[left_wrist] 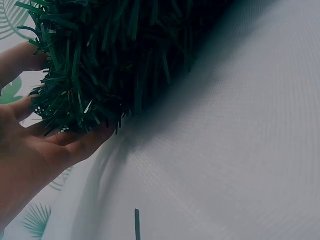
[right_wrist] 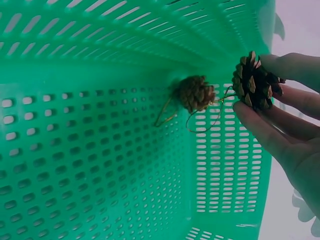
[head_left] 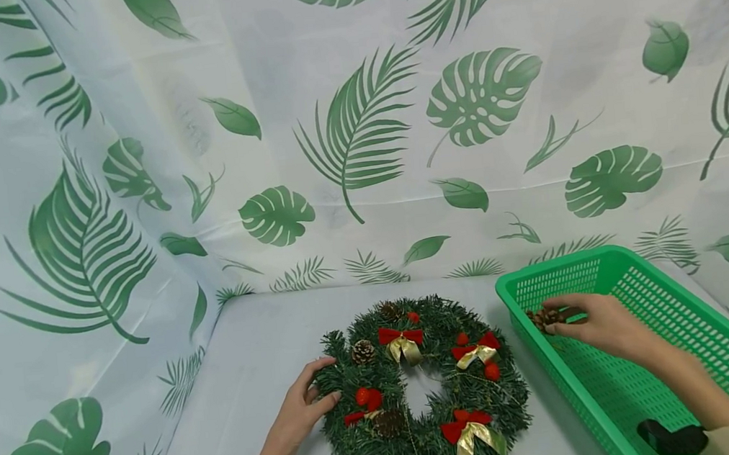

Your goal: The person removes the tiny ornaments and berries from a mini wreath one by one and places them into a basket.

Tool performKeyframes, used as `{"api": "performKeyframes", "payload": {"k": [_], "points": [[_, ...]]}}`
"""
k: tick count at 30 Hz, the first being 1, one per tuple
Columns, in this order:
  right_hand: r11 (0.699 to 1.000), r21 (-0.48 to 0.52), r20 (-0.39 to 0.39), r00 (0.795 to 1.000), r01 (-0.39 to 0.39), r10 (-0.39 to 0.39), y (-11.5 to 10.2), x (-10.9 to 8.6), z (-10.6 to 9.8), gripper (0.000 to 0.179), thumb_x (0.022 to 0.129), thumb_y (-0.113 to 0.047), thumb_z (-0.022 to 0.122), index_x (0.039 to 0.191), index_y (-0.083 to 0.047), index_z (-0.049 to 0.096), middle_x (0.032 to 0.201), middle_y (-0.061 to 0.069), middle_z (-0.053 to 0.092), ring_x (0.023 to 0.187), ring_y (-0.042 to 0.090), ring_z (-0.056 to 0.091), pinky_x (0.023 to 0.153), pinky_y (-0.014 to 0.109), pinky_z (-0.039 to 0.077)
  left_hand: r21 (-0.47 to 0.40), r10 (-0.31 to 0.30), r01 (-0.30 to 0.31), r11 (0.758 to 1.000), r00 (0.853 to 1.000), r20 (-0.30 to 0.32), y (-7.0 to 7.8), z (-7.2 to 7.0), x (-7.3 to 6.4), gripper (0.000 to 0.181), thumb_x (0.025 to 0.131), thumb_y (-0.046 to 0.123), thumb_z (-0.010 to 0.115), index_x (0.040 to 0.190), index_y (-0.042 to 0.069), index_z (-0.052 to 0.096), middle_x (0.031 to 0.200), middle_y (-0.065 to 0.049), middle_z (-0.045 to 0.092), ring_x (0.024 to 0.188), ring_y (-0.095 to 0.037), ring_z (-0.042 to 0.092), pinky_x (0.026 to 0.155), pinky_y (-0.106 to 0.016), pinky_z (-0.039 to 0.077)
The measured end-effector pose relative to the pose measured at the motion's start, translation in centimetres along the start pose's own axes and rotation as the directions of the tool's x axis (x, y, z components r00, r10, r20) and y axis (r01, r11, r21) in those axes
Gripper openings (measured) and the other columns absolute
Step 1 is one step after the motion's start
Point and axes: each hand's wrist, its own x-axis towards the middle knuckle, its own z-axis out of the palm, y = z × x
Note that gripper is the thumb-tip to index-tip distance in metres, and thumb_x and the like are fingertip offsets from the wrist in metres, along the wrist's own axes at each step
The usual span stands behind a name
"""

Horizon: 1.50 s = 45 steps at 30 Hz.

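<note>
A green artificial wreath [head_left: 445,318] lies on the white-covered table, decorated with red-and-gold bows, red berries and pinecones. My left hand [head_left: 298,407] grips its left edge, thumb and fingers around the greenery; in the left wrist view some fingers [left_wrist: 90,145] go under the needles. Over the left side of a green plastic basket [head_left: 689,293], my right hand [head_left: 607,325] pinches a pinecone [right_wrist: 252,82] between thumb and fingers. A thin gold string loop hangs from that pinecone. Another pinecone [right_wrist: 196,93] with a gold string lies inside the basket.
The basket's raised, slotted walls stand right of the wreath. Behind and at the left hang white sheets with a green leaf print [head_left: 356,134]. White cloth [head_left: 241,383] covers the table. A black device [head_left: 672,439] sits at the right wrist by a light sleeve.
</note>
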Motion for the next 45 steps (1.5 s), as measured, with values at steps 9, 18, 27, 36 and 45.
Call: {"api": "performKeyframes", "payload": {"k": [9, 18, 27, 36, 45], "points": [[1.0, -0.022, 0.016, 1.0, 0.019, -0.018, 0.8, 0.3, 0.8, 0.044, 0.089, -0.015, 0.079, 0.126, 0.006, 0.068, 0.111, 0.024, 0.072, 0.093, 0.036, 0.072, 0.065, 0.034, 0.057, -0.003, -0.003, 0.003, 1.0, 1.0, -0.002, 0.0, 0.0, 0.1, 0.059, 0.095, 0.028, 0.074, 0.149, 0.025, 0.051, 0.171, -0.016, 0.014, 0.149, -0.061, 0.015, 0.112, -0.072, 0.028], [0.996, -0.06, 0.012, 0.998, 0.059, -0.058, 1.5, 0.7, 1.7, 0.038, 0.086, -0.009, 0.08, 0.119, 0.007, 0.07, 0.108, 0.022, 0.073, 0.088, 0.033, 0.073, 0.068, 0.038, 0.059, -0.005, -0.008, 0.008, 1.0, 1.0, 0.0, 0.0, 0.0, 0.1, 0.059, 0.095, 0.028, 0.075, 0.149, 0.024, 0.051, 0.171, -0.017, 0.013, 0.149, -0.062, 0.014, 0.111, -0.073, 0.029], [0.997, -0.039, 0.072, 0.996, 0.061, -0.058, 2.0, 1.1, 2.3, 0.036, 0.086, -0.005, 0.077, 0.119, 0.007, 0.07, 0.11, 0.022, 0.073, 0.089, 0.031, 0.074, 0.068, 0.034, 0.059, -0.008, -0.008, 0.008, 1.0, 1.0, 0.003, 0.0, -0.1, 0.1, 0.06, 0.095, 0.027, 0.074, 0.15, 0.023, 0.05, 0.171, -0.017, 0.013, 0.148, -0.062, 0.014, 0.111, -0.074, 0.029], [0.996, -0.042, 0.077, 0.995, 0.073, -0.069, 2.2, 1.2, 2.8, 0.031, 0.085, 0.001, 0.075, 0.116, 0.006, 0.072, 0.109, 0.023, 0.074, 0.085, 0.028, 0.074, 0.065, 0.029, 0.058, -0.006, -0.005, 0.005, 1.0, 1.0, 0.004, 0.0, -0.1, 0.1, 0.06, 0.095, 0.028, 0.074, 0.15, 0.023, 0.05, 0.171, -0.018, 0.012, 0.149, -0.062, 0.014, 0.112, -0.073, 0.029], [0.998, -0.029, 0.087, 0.994, 0.064, -0.061, 2.6, 1.3, 3.3, 0.033, 0.083, 0.006, 0.075, 0.115, 0.011, 0.069, 0.109, 0.028, 0.071, 0.087, 0.034, 0.073, 0.07, 0.036, 0.06, -0.011, -0.001, 0.002, 1.0, 1.0, 0.004, -0.1, -0.2, 0.1, 0.06, 0.095, 0.027, 0.074, 0.15, 0.023, 0.05, 0.171, -0.018, 0.013, 0.148, -0.061, 0.016, 0.111, -0.072, 0.031]]}}
